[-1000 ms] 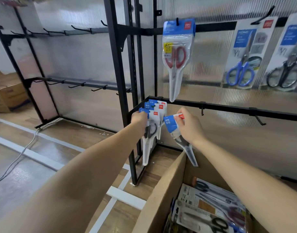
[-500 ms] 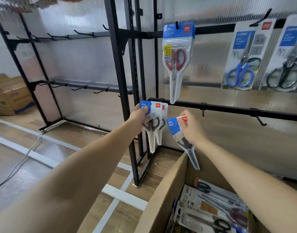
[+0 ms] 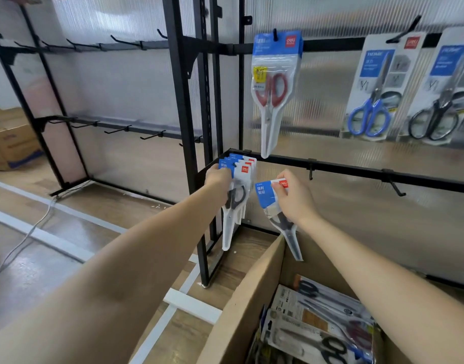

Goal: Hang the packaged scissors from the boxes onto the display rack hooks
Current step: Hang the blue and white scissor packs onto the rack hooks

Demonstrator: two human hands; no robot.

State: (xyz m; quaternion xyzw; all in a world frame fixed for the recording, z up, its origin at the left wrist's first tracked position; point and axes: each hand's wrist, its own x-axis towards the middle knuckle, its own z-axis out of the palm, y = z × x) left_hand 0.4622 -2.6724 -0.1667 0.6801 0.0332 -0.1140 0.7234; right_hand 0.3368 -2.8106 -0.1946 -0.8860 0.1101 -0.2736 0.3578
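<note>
step: hang pack | left hand point(image 3: 217, 177) gripping hung packs point(image 3: 238, 179) at left end of lower rail point(image 3: 344, 169) | right hand point(image 3: 291, 198) pinching loose scissors pack point(image 3: 271, 203) by header, just beside | tip: level header, thread hole onto hook, steady stack | box point(image 3: 252, 298) below

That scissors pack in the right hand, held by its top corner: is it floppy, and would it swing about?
The pack hangs tilted from the right hand without folding, so it is probably fairly stiff. The scissors weigh the lower end, so it would likely swing. Its glossy plastic may be slippery.
</note>
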